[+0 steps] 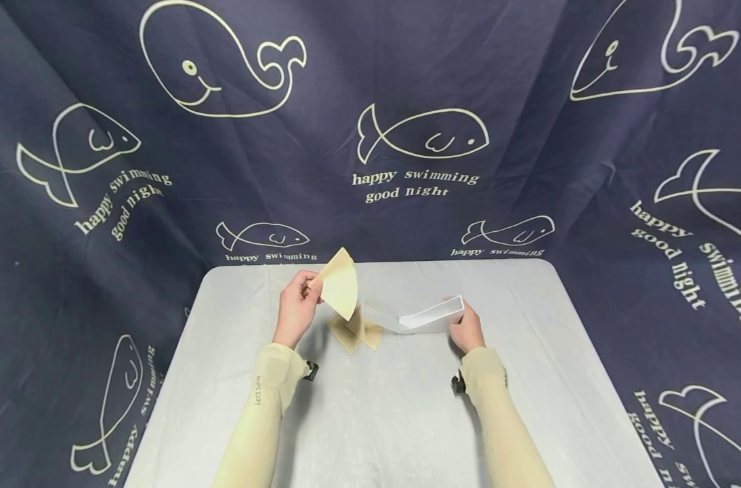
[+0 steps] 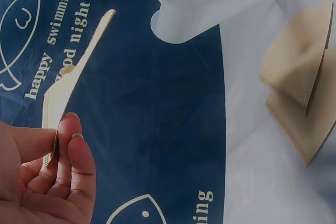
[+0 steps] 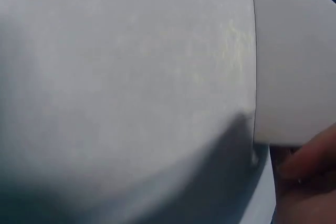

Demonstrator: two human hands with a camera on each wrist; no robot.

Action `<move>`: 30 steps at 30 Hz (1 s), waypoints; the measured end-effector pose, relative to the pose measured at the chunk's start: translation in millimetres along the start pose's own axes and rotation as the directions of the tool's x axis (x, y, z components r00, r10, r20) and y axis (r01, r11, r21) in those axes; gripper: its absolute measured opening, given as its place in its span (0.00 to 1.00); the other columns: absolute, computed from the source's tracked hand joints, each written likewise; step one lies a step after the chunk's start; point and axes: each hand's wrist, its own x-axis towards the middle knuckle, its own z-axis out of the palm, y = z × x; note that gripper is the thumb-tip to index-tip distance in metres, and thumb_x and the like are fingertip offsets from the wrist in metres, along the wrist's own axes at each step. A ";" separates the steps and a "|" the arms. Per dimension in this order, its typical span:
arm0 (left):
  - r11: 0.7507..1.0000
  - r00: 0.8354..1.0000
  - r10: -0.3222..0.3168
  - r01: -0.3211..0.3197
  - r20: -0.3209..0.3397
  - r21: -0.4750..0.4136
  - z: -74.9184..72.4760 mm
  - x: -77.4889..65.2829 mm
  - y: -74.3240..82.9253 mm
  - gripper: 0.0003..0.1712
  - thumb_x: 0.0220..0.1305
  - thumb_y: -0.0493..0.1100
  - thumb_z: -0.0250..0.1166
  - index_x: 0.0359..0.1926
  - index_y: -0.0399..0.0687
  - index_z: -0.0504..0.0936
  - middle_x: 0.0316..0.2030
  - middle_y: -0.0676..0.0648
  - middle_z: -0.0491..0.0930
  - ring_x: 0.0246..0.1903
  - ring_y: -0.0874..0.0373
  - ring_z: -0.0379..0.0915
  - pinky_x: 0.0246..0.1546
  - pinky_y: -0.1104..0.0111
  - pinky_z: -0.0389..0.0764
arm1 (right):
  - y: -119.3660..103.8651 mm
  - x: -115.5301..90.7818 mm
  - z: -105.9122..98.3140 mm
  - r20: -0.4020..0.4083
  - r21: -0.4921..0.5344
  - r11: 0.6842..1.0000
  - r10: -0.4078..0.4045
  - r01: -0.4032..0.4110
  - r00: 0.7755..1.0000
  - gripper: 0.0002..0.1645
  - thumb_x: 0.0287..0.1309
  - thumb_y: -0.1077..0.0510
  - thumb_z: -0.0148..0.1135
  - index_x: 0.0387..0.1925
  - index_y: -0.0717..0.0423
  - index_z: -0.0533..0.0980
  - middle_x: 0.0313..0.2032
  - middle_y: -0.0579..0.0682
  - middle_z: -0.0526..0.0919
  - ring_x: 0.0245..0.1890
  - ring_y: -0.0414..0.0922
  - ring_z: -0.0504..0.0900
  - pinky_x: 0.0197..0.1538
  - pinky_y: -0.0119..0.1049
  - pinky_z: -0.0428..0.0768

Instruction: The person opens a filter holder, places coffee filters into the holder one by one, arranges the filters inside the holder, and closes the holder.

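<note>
1. Head view, from where I stand: the left hand (image 1: 297,308) pinches a tan fan-shaped paper (image 1: 341,288) near one corner, up above the pale table (image 1: 395,420). With so small a hold, a relaxed thumb might let it swing or drop.

2. Over on the other side, the right hand (image 1: 468,331) grips a white box-like holder (image 1: 431,325) by its right end. Its see-through end points toward the papers; held from one side only, it could tip if the wrist rolls. I can't tell whether its underside meets the table.

3. Two loose tan papers (image 1: 351,339) lie overlapping on the table, near that see-through end. Sliding the holder left could shove or crease them.

4. Seen from the left wrist, the pinched paper stands nearly edge-on between thumb and fingers. Squeezing harder, or knocking it against the holder, would probably bend it.

5. From the right wrist, only a white panel and blurred fingers show, so how firm that grip is, I can't judge.
</note>
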 end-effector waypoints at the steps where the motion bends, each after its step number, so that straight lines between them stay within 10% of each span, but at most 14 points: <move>1: 1.000 1.000 0.000 0.000 0.001 -0.005 0.7 0.0 0.0 0.06 0.74 0.36 0.63 0.45 0.36 0.82 0.29 0.39 0.83 0.28 0.44 0.81 0.30 0.77 0.82 | 1.2 0.2 -3.2 0.005 0.018 1.000 -0.006 0.006 1.000 0.48 0.46 0.83 0.45 0.71 0.59 0.68 0.66 0.67 0.75 0.68 0.65 0.73 0.74 0.59 0.67; 6: 0.999 1.000 0.006 -0.005 0.019 -0.035 5.1 1.1 3.2 0.06 0.74 0.36 0.63 0.45 0.36 0.82 0.28 0.41 0.83 0.26 0.51 0.80 0.31 0.74 0.83 | -7.0 5.9 -28.1 -0.132 0.157 0.986 -0.041 0.061 0.990 0.46 0.49 0.83 0.41 0.70 0.59 0.70 0.60 0.66 0.80 0.62 0.59 0.78 0.72 0.50 0.72; 12: 0.998 0.999 0.014 -0.011 0.040 -0.066 11.6 0.4 8.8 0.06 0.74 0.36 0.63 0.45 0.36 0.82 0.29 0.40 0.84 0.26 0.58 0.80 0.32 0.73 0.84 | -69.5 12.2 -45.1 -0.273 0.266 0.935 -0.159 0.233 0.949 0.24 0.69 0.75 0.52 0.63 0.64 0.77 0.51 0.67 0.85 0.47 0.38 0.82 0.57 0.26 0.78; 19: 0.996 0.996 0.002 0.006 0.090 -0.090 22.0 -5.8 6.6 0.08 0.74 0.35 0.63 0.47 0.33 0.82 0.32 0.33 0.84 0.27 0.57 0.79 0.33 0.71 0.84 | -135.7 11.0 1.3 -0.015 0.365 0.873 -0.343 0.325 0.939 0.18 0.74 0.64 0.58 0.59 0.70 0.78 0.46 0.71 0.86 0.38 0.34 0.86 0.49 0.25 0.83; 24: 0.997 0.992 0.000 0.010 0.129 -0.079 30.4 -10.7 14.6 0.09 0.74 0.33 0.61 0.49 0.29 0.80 0.33 0.31 0.83 0.28 0.48 0.80 0.33 0.71 0.84 | -164.5 2.3 37.5 0.176 0.405 0.882 -0.333 0.241 0.926 0.20 0.71 0.65 0.62 0.61 0.70 0.77 0.46 0.67 0.87 0.37 0.39 0.87 0.45 0.32 0.87; 30: 0.995 0.987 0.018 -0.002 0.159 -0.098 39.1 -12.1 6.6 0.07 0.74 0.36 0.63 0.48 0.36 0.82 0.32 0.38 0.84 0.29 0.46 0.80 0.34 0.62 0.87 | -172.4 -4.8 50.4 0.203 0.351 0.916 -0.279 0.196 0.939 0.13 0.65 0.63 0.69 0.48 0.68 0.83 0.35 0.53 0.88 0.30 0.33 0.81 0.35 0.25 0.78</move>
